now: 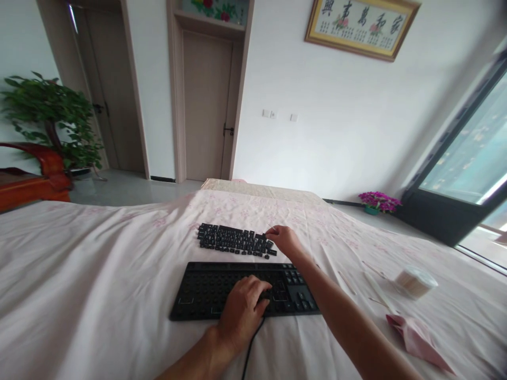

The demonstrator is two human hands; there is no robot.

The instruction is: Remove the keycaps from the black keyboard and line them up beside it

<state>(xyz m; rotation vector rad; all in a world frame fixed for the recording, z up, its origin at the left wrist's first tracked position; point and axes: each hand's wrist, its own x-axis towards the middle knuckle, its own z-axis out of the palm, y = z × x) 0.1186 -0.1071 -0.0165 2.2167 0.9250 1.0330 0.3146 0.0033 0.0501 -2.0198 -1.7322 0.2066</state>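
Seen from the left side of the room to the right. One green plant (51, 113) far back on the left, next to a red wooden seat (35, 179). Two doors (206, 105) in the back wall. One big table with a pale flowery cloth (99, 274).

On the cloth, one black keyboard (206, 293), most of its keys taken off. Just behind it, a bunch of loose black keys (232, 240) laid in rows, too many and too small to count. One black cord (250, 348) running from the keyboard toward the near edge.

Left hand (243, 309) lying on the keyboard near its middle, fingers curled down loosely, pressing on it, not closed around anything. Right hand (283, 238) reached out farther, at the right end of the loose keys, fingertips pinched together on a key there; the key itself too small to make out.

Farther right, one round tub of cotton swabs (415, 281) lying on the cloth, well apart from the hands. Near it, one pink folded cloth (415, 340). One pot of purple flowers (378, 201) on the floor by the big window (467, 158). One framed picture (360, 24) high on the wall.
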